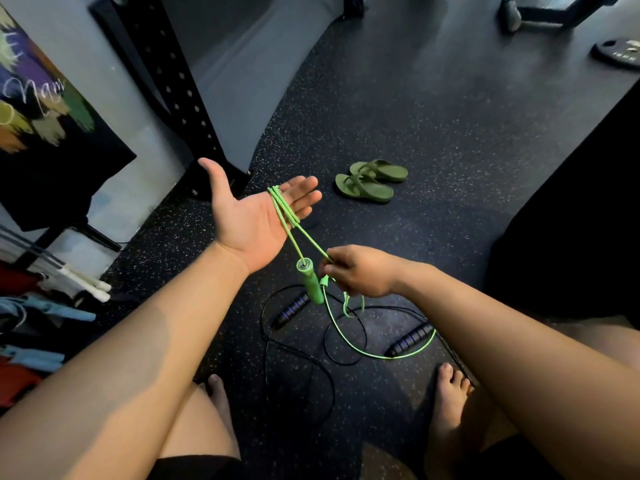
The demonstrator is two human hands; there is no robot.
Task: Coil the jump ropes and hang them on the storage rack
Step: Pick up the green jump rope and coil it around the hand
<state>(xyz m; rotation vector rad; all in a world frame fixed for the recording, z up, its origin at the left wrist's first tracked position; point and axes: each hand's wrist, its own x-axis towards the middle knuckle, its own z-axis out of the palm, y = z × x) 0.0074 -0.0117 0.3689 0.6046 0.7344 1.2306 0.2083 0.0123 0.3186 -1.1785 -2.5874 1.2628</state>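
Note:
My left hand (pixel 249 216) is held flat, palm up, fingers straight, with several turns of the green jump rope (pixel 284 209) wrapped across the fingers. One green handle (pixel 311 282) hangs below the palm. My right hand (pixel 360 271) is pinched shut on the green cord just right of that handle; the loose cord (pixel 349 341) trails down in a loop to the floor. A black jump rope (pixel 298 355) lies spread on the floor below, with its two black handles (pixel 292 308) (pixel 410 339) apart. A black perforated rack upright (pixel 173 84) stands at the upper left.
A pair of green flip-flops (pixel 370 180) sits on the speckled black floor beyond my hands. My bare feet (pixel 450 403) stand near the black rope. Clothes and white-handled items (pixel 86 289) lie at the left. A weight plate (pixel 620 51) lies at the far right.

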